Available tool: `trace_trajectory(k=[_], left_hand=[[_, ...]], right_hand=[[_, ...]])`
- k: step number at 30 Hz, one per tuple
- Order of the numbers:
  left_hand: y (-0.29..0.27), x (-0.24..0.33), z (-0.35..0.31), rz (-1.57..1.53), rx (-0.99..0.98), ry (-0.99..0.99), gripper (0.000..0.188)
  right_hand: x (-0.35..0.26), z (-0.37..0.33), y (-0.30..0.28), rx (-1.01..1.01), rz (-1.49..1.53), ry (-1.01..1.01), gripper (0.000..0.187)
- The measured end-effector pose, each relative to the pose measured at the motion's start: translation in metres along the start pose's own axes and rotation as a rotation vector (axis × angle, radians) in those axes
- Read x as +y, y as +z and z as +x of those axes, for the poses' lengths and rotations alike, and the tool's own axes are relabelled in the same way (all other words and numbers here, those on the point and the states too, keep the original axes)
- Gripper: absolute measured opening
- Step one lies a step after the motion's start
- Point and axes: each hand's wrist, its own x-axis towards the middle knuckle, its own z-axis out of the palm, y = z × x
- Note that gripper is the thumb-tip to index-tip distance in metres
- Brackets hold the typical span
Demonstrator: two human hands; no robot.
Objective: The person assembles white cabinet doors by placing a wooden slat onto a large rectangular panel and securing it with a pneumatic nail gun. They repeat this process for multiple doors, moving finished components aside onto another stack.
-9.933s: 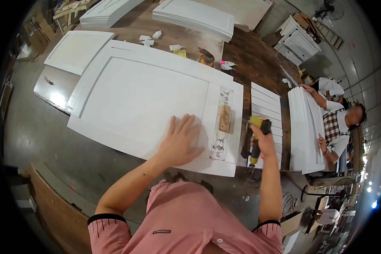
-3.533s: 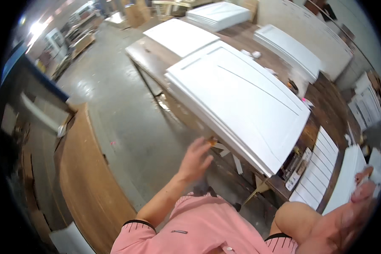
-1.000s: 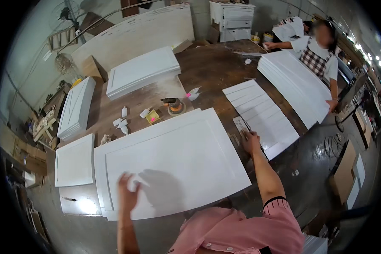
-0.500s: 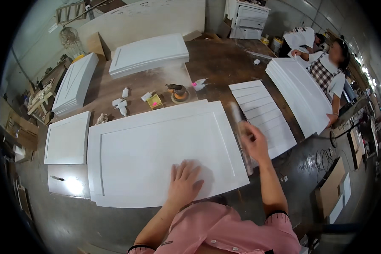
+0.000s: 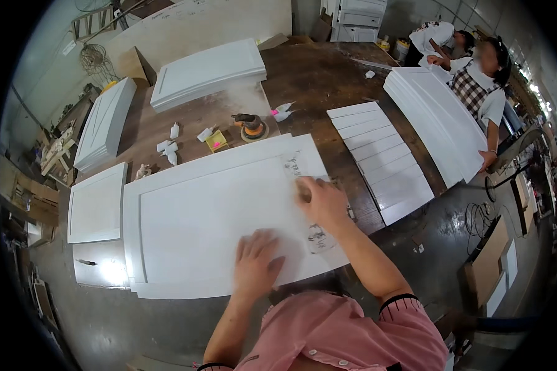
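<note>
A large white framed panel lies on the table in front of me. My left hand is on its lower part, fingers outstretched and slightly blurred, holding nothing. Over the panel's right end, my right hand has its fingers curled and closed on a long pale strip with dark markings. The strip runs across the panel, its middle hidden by the hand. It cannot be told whether it touches the panel all along.
Beyond the panel stand an orange-and-black sander, a yellow tray and white bottles. A grooved white panel lies to the right. Stacked white panels stand farther right, with a co-worker's hand at their edge.
My right hand has moved left with the strip, from beside the panel to over its right end. My left hand has shifted slightly left in the picture. The view has shifted slightly.
</note>
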Motion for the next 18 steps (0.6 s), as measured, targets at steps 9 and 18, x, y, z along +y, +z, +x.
trace_trajectory(k=[9,18], left_hand=[[0.061,0.076,-0.002,0.063,0.196,-0.183,0.038],[0.114,0.151,0.04,0.154,0.233,-0.202,0.039]], right_hand=[[0.165,-0.047,-0.038,0.1,0.506,0.05,0.045],[0.468,-0.114,-0.063,0.281,-0.122,0.871,0.062]])
